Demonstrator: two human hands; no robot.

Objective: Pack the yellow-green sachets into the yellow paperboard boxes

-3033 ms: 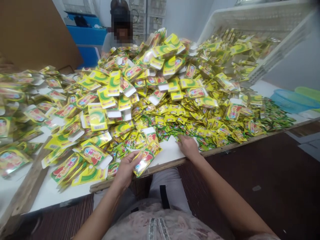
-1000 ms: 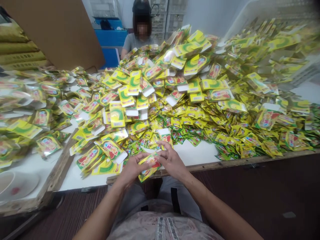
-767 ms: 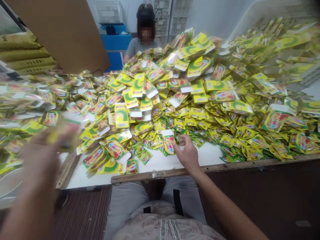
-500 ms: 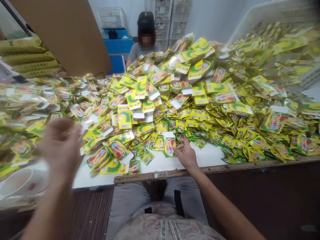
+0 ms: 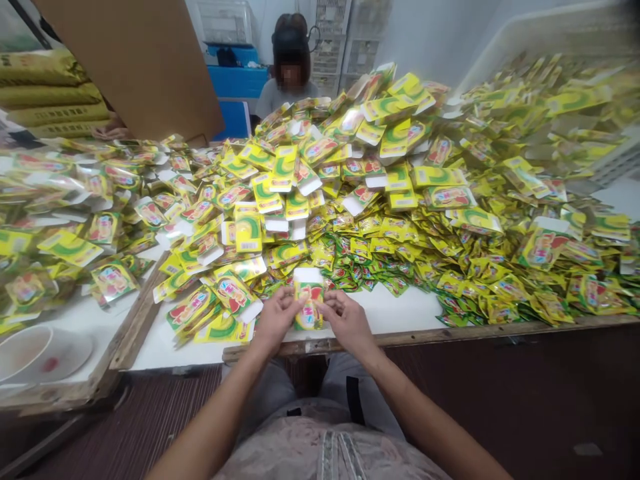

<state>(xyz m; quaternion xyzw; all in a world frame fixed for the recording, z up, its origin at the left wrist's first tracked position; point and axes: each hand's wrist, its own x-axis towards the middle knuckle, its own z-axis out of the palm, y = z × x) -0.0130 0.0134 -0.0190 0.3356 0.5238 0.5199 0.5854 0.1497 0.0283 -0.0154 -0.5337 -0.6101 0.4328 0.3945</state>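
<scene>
A small yellow-and-green candy box (image 5: 309, 300) with a white top flap stands between my hands near the table's front edge. My left hand (image 5: 275, 320) pinches its left side with thumb and fingers. On the right side my right hand (image 5: 349, 323) grips it the same way. Small green and yellow sachets (image 5: 355, 260) lie just behind the box. Left of my hands, several similar boxes (image 5: 220, 303) are heaped, some showing white flaps. Whether anything is inside the held box I cannot tell.
A large pile of boxes (image 5: 285, 170) spreads across the table, with sachets at right. A wooden strip (image 5: 400, 337) edges the table. A white bowl (image 5: 30, 353) stands at left, a white crate (image 5: 500, 40) at right. A person (image 5: 287, 93) sits opposite.
My left hand has come in from the left pile and now holds the box's left side. The box and my right hand have shifted left.
</scene>
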